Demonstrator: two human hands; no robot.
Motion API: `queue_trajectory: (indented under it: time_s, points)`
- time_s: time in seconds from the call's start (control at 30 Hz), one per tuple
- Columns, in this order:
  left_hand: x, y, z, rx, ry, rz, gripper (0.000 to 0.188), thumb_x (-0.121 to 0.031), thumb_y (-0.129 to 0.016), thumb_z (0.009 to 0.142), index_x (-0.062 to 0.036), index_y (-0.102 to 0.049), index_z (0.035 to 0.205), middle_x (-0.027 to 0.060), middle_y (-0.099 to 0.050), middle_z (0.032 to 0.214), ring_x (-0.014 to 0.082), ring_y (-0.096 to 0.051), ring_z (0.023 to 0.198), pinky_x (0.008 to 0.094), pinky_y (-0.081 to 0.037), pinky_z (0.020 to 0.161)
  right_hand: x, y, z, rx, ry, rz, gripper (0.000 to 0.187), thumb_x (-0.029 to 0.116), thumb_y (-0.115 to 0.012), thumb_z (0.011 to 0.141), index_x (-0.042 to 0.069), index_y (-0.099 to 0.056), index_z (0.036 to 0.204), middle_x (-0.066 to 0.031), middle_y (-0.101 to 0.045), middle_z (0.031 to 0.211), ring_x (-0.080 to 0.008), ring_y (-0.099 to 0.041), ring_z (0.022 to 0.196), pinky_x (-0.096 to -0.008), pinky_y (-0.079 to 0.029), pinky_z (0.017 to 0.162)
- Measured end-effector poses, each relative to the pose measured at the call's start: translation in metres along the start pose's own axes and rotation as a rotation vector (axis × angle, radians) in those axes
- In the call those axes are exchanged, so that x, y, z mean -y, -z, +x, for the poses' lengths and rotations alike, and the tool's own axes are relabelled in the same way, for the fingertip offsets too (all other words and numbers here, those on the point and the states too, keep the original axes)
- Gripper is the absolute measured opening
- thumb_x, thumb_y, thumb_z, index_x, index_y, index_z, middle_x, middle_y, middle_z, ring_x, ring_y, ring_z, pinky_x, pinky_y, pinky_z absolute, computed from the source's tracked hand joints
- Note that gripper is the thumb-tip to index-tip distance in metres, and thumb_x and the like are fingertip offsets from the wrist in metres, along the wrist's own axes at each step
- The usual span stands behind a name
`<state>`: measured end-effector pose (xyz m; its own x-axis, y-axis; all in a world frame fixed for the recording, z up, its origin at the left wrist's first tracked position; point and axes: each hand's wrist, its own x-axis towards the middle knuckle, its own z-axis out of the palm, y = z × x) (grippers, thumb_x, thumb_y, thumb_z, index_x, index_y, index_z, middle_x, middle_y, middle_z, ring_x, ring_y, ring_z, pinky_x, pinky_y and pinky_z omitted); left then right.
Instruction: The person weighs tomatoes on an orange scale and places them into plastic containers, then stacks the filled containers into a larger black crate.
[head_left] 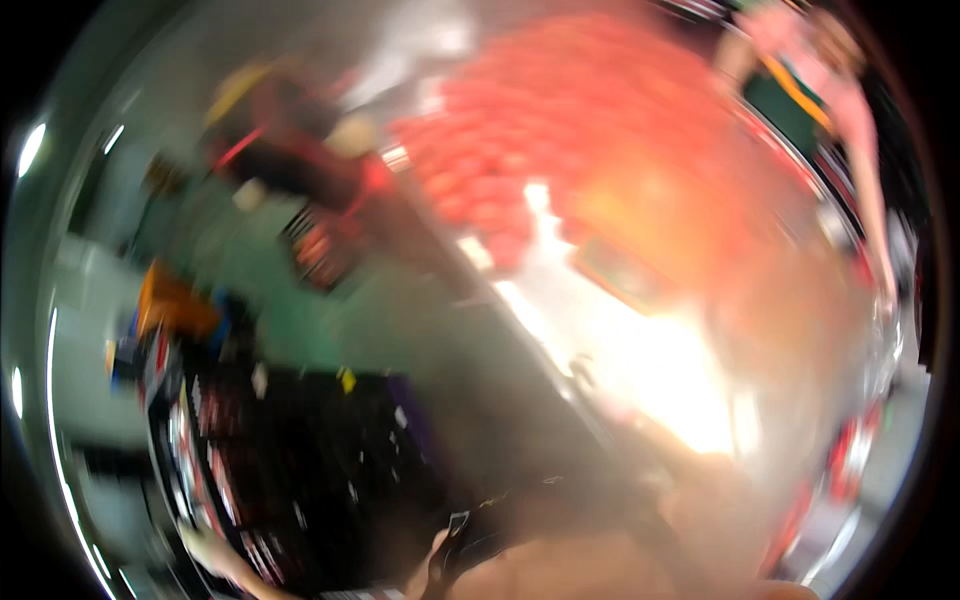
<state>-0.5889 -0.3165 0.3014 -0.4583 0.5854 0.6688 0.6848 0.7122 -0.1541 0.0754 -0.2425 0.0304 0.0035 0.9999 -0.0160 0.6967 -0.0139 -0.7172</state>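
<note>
Strong blur covers most of the head view. My left hand [205, 548] is at the lower left, beside the edge of a large black, box-like thing [320, 450] that looks like a crate or a stack of crates. Whether the fingers grip that edge or only rest by it is too smeared to tell. Small yellow and white spots and a purple edge show on the black thing. Skin-toned smears run along the bottom middle, where I cannot make out my right hand [560, 568] or its fingers.
A metal table [520, 330] with a bright glare carries a big heap of round red items [560, 120]. Across it, at upper right, another person in pink [850, 100] stretches out an arm. A dark machine-like object [290, 130] and an orange thing [175, 305] stand left on green floor [320, 310].
</note>
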Motion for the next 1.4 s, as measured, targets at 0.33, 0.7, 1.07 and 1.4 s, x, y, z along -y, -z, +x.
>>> queue_trajectory:
  time_s: [0.33,0.7,1.07,1.4]
  points:
    - [-0.467,-0.047,-0.096,0.713,-0.788,-1.255,0.039,-0.003,-0.06,0.085,0.0045,-0.051,0.123,0.0153,-0.057,0.118,0.0219,-0.056,0.107,0.0312,-0.044,0.093,-0.062,0.088,-0.024,-0.793,-0.161,0.022,0.017,0.012,-0.061,0.081,0.006,-0.06,0.097,-0.0119,-0.06,0.1,-0.0292,-0.059,0.092,-0.0363,-0.049,0.076]
    - [-0.862,0.104,-0.237,1.151,-1.547,-1.642,0.047,-0.015,-0.059,0.083,0.0005,-0.049,0.126,0.0212,-0.055,0.123,0.0307,-0.05,0.118,0.0344,-0.04,0.099,-0.218,0.231,0.014,-0.833,-0.483,-0.536,0.043,0.024,-0.063,0.078,0.009,-0.052,0.118,-0.0155,-0.055,0.108,-0.0343,-0.055,0.1,-0.0414,-0.046,0.086]
    - [-1.065,0.225,-0.323,0.599,-1.547,-1.238,0.062,-0.038,-0.063,0.079,-0.0114,-0.04,0.131,0.0225,-0.049,0.123,0.0436,-0.049,0.111,0.0523,-0.043,0.089,-0.23,0.238,0.075,-0.465,-0.642,-0.721,0.069,0.028,-0.073,0.062,0.015,-0.048,0.125,-0.014,-0.054,0.101,-0.0311,-0.058,0.086,-0.042,-0.045,0.072]
    - [-1.106,0.27,-0.357,0.446,-1.604,-0.633,0.052,-0.032,-0.06,0.079,-0.0096,-0.049,0.124,0.0175,-0.044,0.131,0.0442,-0.045,0.116,0.0605,-0.05,0.069,-0.229,0.258,0.071,-0.846,-0.605,0.007,0.068,0.024,-0.07,0.067,0.005,-0.044,0.126,-0.0201,-0.052,0.113,-0.0349,-0.054,0.106,-0.0411,-0.045,0.092]
